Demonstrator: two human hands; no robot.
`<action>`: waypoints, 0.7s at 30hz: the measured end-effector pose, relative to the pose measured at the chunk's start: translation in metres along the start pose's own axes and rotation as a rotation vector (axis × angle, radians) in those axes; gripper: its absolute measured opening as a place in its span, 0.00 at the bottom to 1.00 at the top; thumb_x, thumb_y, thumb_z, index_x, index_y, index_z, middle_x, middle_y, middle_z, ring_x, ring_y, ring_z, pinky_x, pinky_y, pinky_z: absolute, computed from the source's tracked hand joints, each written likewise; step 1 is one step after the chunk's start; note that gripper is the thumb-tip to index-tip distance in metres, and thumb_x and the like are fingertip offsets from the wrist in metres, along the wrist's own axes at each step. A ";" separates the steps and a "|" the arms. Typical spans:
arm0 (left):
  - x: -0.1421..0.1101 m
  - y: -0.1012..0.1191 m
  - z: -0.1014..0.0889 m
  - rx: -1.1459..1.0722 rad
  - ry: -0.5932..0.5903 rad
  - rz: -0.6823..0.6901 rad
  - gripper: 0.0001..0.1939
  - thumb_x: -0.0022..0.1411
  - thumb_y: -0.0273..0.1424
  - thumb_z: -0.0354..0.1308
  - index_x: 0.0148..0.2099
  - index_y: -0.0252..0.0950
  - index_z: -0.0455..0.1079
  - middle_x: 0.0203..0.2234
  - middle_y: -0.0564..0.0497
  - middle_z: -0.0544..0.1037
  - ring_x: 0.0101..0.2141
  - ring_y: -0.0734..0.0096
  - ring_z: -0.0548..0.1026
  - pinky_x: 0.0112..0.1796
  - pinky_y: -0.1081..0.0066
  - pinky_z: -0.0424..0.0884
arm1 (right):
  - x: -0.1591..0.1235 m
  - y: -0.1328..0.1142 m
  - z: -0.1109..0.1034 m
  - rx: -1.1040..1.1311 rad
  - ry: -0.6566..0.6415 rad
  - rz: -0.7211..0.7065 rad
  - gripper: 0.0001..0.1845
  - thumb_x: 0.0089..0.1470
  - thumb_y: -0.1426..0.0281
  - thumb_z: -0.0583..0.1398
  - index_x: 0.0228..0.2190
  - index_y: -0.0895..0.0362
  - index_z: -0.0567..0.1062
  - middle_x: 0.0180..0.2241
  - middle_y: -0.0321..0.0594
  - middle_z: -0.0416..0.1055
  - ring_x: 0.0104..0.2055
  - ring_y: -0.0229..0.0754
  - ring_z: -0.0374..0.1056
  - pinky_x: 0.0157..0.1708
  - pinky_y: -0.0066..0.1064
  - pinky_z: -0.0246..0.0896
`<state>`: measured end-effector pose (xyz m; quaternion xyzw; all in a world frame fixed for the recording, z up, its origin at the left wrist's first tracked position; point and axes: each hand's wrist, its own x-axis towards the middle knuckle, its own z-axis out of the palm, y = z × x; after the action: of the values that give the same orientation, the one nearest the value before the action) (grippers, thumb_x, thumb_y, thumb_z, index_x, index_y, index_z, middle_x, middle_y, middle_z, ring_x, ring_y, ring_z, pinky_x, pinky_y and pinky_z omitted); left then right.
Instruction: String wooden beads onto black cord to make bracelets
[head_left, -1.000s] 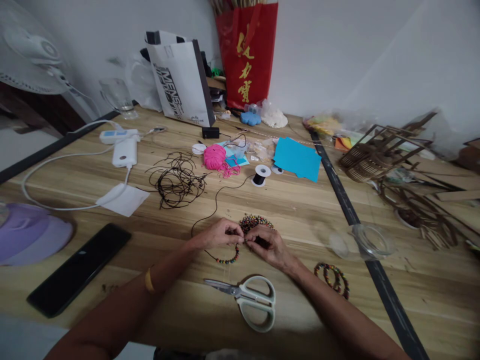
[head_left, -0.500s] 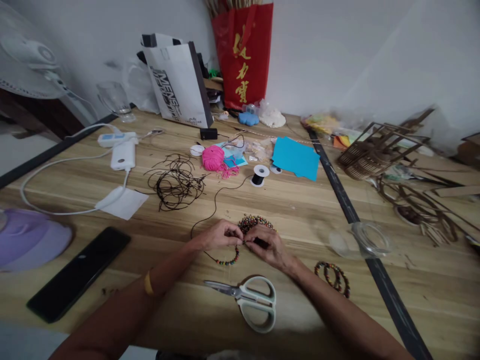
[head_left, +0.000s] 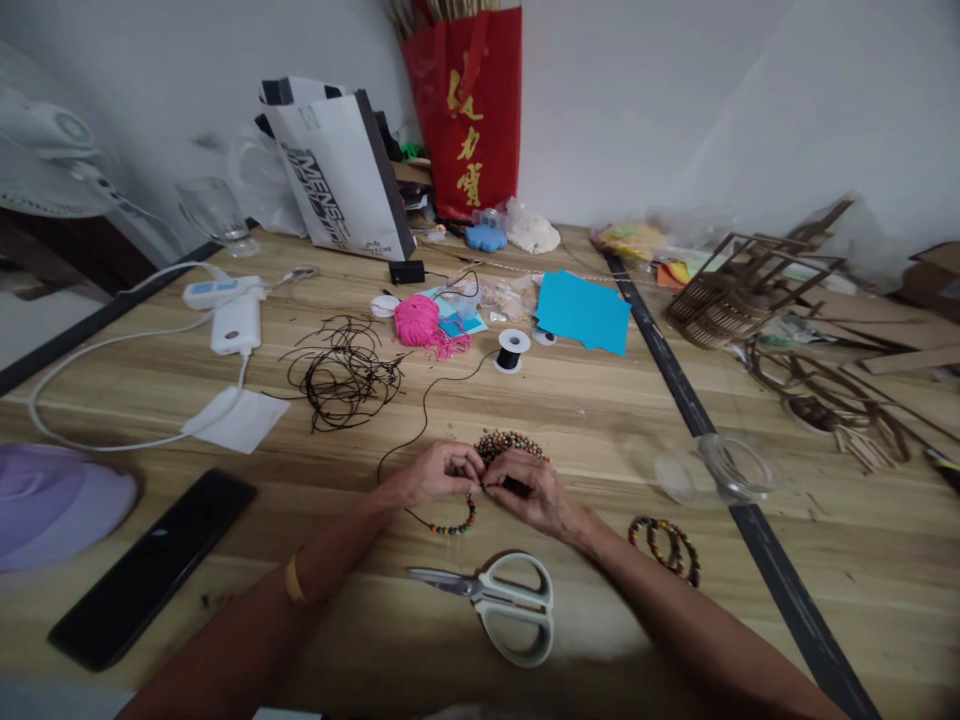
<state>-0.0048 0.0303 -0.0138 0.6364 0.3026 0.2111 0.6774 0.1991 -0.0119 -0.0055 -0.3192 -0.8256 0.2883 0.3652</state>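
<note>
My left hand [head_left: 444, 472] is closed in a pinch on a dark cord strung with colourful beads [head_left: 454, 529], which hangs in a curve below the fingers. Fingertip to fingertip with it, my right hand [head_left: 531, 490] pinches a tiny dark thing that looks like a bead, mostly covered by the fingers. Just behind both hands is a heap of small multicoloured beads [head_left: 511, 441]. From the left hand the black cord [head_left: 426, 400] runs back to a white spool [head_left: 511, 352]. Scissors [head_left: 487, 590] with pale handles lie in front of the hands, blades pointing left.
Beaded bracelets [head_left: 664, 548] lie by my right forearm. Left are a black phone-like slab [head_left: 154, 570], a purple cap [head_left: 64, 505] and a cord tangle [head_left: 345, 375]. Behind are pink yarn [head_left: 417, 320], blue sheets [head_left: 583, 312] and bags [head_left: 472, 120]. A clear tape roll [head_left: 739, 468] sits right.
The view has shifted slightly, so background things sit a little further left. Both hands keep their pinches close together, with hardly any movement at the beaded cord.
</note>
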 end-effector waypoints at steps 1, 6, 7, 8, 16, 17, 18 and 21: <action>0.000 0.000 0.000 -0.006 -0.003 0.001 0.16 0.47 0.34 0.68 0.34 0.31 0.69 0.26 0.52 0.76 0.27 0.76 0.71 0.31 0.76 0.66 | 0.000 0.000 0.000 0.000 -0.004 0.002 0.08 0.60 0.67 0.57 0.33 0.57 0.74 0.30 0.43 0.74 0.35 0.42 0.69 0.36 0.34 0.65; 0.000 0.002 0.000 -0.011 -0.005 -0.009 0.16 0.48 0.32 0.67 0.36 0.31 0.67 0.25 0.53 0.75 0.28 0.77 0.71 0.32 0.76 0.65 | 0.000 0.002 -0.002 0.004 -0.030 -0.012 0.09 0.61 0.67 0.56 0.36 0.57 0.75 0.33 0.44 0.75 0.36 0.42 0.70 0.39 0.35 0.65; 0.000 0.002 0.000 -0.011 -0.005 -0.010 0.16 0.48 0.32 0.67 0.37 0.32 0.67 0.25 0.54 0.75 0.28 0.77 0.71 0.33 0.75 0.65 | 0.000 0.003 -0.002 0.001 -0.035 -0.018 0.09 0.62 0.68 0.56 0.37 0.57 0.75 0.33 0.44 0.75 0.37 0.42 0.70 0.39 0.35 0.65; 0.000 0.002 0.000 -0.009 -0.005 -0.011 0.16 0.48 0.32 0.67 0.37 0.32 0.67 0.25 0.54 0.75 0.28 0.77 0.71 0.33 0.75 0.65 | -0.001 0.004 -0.002 -0.005 -0.037 -0.023 0.09 0.62 0.67 0.55 0.37 0.57 0.75 0.33 0.44 0.76 0.37 0.42 0.70 0.39 0.35 0.65; 0.000 0.001 0.000 0.005 0.007 -0.022 0.18 0.48 0.34 0.67 0.39 0.31 0.68 0.27 0.52 0.74 0.29 0.75 0.70 0.34 0.74 0.65 | -0.001 0.003 -0.001 -0.022 0.023 -0.033 0.10 0.62 0.66 0.55 0.37 0.57 0.75 0.33 0.44 0.75 0.37 0.43 0.70 0.39 0.35 0.66; 0.000 0.001 0.000 0.009 0.010 -0.023 0.18 0.47 0.34 0.67 0.39 0.31 0.69 0.27 0.52 0.74 0.29 0.76 0.69 0.33 0.74 0.65 | -0.001 0.002 -0.002 -0.018 0.021 -0.028 0.10 0.62 0.66 0.55 0.37 0.57 0.75 0.33 0.45 0.75 0.38 0.43 0.70 0.39 0.35 0.66; 0.000 0.001 0.000 0.010 0.010 -0.023 0.17 0.48 0.34 0.67 0.38 0.32 0.69 0.27 0.52 0.74 0.29 0.76 0.69 0.33 0.74 0.65 | -0.001 0.001 -0.002 -0.015 0.020 -0.023 0.10 0.62 0.66 0.55 0.37 0.57 0.75 0.33 0.44 0.75 0.38 0.43 0.70 0.39 0.35 0.66; -0.001 0.004 0.000 0.005 0.001 -0.034 0.16 0.49 0.34 0.66 0.38 0.32 0.70 0.29 0.51 0.75 0.31 0.74 0.71 0.34 0.74 0.66 | 0.000 -0.003 -0.004 -0.009 0.019 -0.021 0.10 0.63 0.67 0.54 0.37 0.56 0.74 0.34 0.44 0.74 0.38 0.43 0.69 0.39 0.36 0.65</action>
<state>-0.0053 0.0302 -0.0099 0.6327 0.3140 0.1993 0.6793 0.2014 -0.0129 -0.0014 -0.3150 -0.8267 0.2776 0.3746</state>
